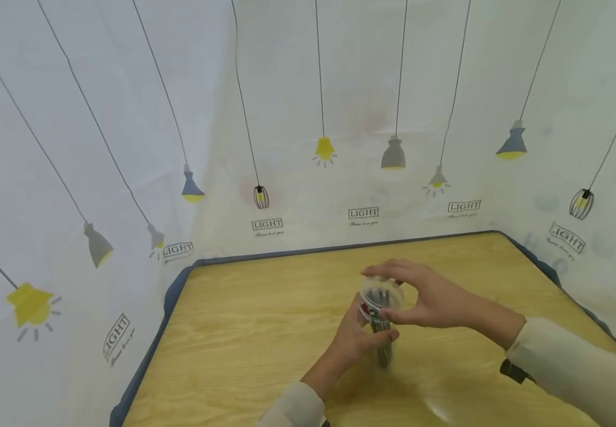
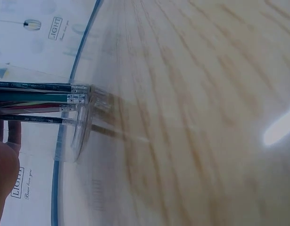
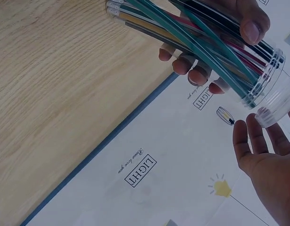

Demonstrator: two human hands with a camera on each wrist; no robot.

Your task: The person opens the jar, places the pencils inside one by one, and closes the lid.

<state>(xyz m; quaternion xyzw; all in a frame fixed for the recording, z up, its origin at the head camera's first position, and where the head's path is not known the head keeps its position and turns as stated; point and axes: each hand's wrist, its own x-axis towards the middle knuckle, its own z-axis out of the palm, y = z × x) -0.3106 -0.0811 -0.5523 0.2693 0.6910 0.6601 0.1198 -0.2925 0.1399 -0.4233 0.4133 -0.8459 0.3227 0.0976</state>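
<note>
My left hand (image 1: 348, 344) grips a clear plastic jar (image 2: 81, 136) around its side, thumb on one side and fingers on the other. Several pencils (image 3: 201, 44) in teal, black, red and yellow stand inside, their metal-banded ends down at the base. That base is close over the table. At the jar's mouth, my right hand (image 1: 438, 296) holds a clear lid (image 3: 279, 101) by its rim, between thumb and fingertips. In the right wrist view the lid sits right at the threaded neck, slightly tilted to it.
The wooden table (image 1: 244, 320) has a dark blue edge (image 1: 297, 252). Behind it and at both sides hang white sheets (image 1: 286, 89) printed with lamps and the word LIGHT. Light glares off the tabletop near the front.
</note>
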